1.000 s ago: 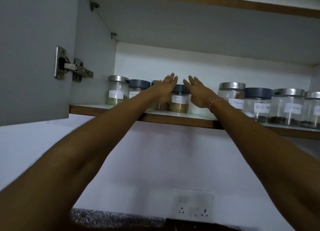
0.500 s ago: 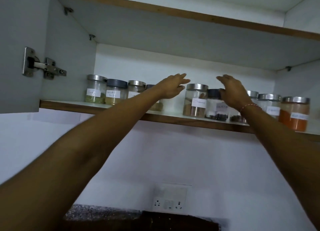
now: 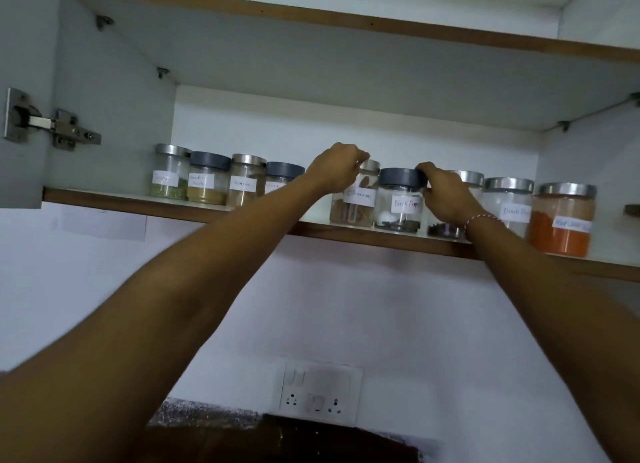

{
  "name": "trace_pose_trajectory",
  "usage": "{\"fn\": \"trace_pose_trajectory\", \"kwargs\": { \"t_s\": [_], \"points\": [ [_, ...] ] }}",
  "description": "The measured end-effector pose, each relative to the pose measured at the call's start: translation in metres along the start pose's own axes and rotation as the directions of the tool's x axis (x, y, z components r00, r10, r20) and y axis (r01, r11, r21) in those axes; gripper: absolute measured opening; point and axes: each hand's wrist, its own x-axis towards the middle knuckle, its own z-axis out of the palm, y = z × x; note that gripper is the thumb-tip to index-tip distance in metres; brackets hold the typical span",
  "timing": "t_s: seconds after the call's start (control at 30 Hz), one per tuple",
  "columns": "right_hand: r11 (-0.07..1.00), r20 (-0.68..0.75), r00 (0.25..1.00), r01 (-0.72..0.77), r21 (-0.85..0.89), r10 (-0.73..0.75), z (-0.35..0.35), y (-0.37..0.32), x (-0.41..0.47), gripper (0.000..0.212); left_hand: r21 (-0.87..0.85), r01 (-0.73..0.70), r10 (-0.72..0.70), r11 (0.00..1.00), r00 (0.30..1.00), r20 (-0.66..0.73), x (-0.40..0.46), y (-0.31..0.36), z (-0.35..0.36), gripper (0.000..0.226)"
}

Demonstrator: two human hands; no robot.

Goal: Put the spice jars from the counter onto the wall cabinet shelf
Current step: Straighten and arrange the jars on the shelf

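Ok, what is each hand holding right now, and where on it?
The left hand grips the cinnamon jar at its lid. The right hand curls its fingers around the black pepper jar lid's right edge.

Right hand [image 3: 446, 199] hides jar behind; far-left jar labels [image 3: 165, 178] illegible; shelf [image 3: 104, 202] cut off right.

The left hand [image 3: 337, 171] curls over the steel-lidded glass jar labelled Cinnamon [image 3: 354, 202], and the right hand [image 3: 446, 199] grips the grey-lidded glass jar labelled Black Pepper [image 3: 398, 202], which stands touching the first on its right. Both stand near the front edge of the wood-edged white cabinet shelf [image 3: 214, 214]. Left of the left hand's grip stand four more glass jars in a row [image 3: 207, 182]; right of the right hand's grip, three others, the glass jar of orange powder [image 3: 562, 220] outermost.
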Motion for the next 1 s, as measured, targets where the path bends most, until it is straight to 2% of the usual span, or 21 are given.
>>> {"fn": "trace_pose_trajectory", "kwargs": {
  "t_s": [0.17, 0.4, 0.63, 0.83, 1.0],
  "points": [
    [0.998, -0.044, 0.999, 0.007, 0.055, -0.005, 0.004, -0.001, 0.007, 0.036, -0.013, 0.039, -0.039, 0.999, 0.997, -0.061, 0.005, -0.006, 0.005, 0.036],
    [0.992, 0.008, 1.000, 0.002, 0.127, -0.003, 0.019, -0.010, 0.021, 0.042, -0.112, 0.034, -0.041, 0.993, 0.997, -0.061, 0.010, -0.035, 0.005, 0.039],
    [0.994, 0.055, 0.998, 0.005, 0.105, -0.011, 0.039, -0.020, 0.038, 0.048, -0.153, 0.068, -0.068, 0.986, 0.998, 0.001, 0.017, -0.069, 0.012, 0.044],
    [0.997, 0.141, 0.990, 0.015, 0.071, -0.024, 0.046, -0.032, 0.051, 0.052, -0.058, 0.075, -0.065, 0.996, 0.986, 0.152, 0.025, -0.084, 0.013, 0.034],
    [1.000, 0.215, 0.977, 0.008, 0.009, -0.010, 0.050, -0.037, 0.062, 0.053, 0.002, 0.071, -0.070, 0.997, 0.972, 0.222, 0.027, -0.090, 0.012, 0.027]
  ]
}}
